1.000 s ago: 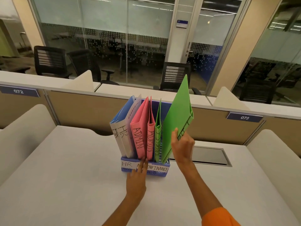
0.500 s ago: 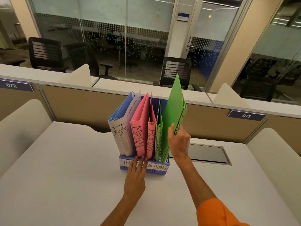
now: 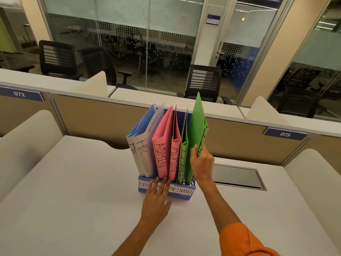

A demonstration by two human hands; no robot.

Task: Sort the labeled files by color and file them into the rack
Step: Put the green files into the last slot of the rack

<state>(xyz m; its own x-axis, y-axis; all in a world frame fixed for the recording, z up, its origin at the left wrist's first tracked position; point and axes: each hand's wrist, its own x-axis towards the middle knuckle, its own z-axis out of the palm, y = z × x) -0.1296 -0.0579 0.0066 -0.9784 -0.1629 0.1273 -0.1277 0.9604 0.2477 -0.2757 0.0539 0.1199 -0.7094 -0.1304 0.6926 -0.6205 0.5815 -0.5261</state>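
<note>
A blue file rack (image 3: 182, 196) stands on the white desk (image 3: 73, 200), its front strip labelled HR, ADMIN and FINANCE. Two blue HR files (image 3: 143, 145) fill the left slot and two pink ADMIN files (image 3: 164, 145) the middle one. One green file (image 3: 183, 156) stands in the right slot. My right hand (image 3: 202, 163) grips a second green file (image 3: 197, 130) by its spine, its lower end inside the right slot. My left hand (image 3: 156, 200) lies flat with spread fingers against the rack's front.
A recessed grey cable hatch (image 3: 238, 177) lies in the desk right of the rack. Beige partitions (image 3: 88, 115) with tags 072 and 073 close the back. Curved white side dividers (image 3: 27, 137) flank the desk. Office chairs (image 3: 204, 82) stand beyond.
The green file in my right hand has swung from leaning right to nearly upright and sunk deeper into the right slot. My left hand stays on the rack front.
</note>
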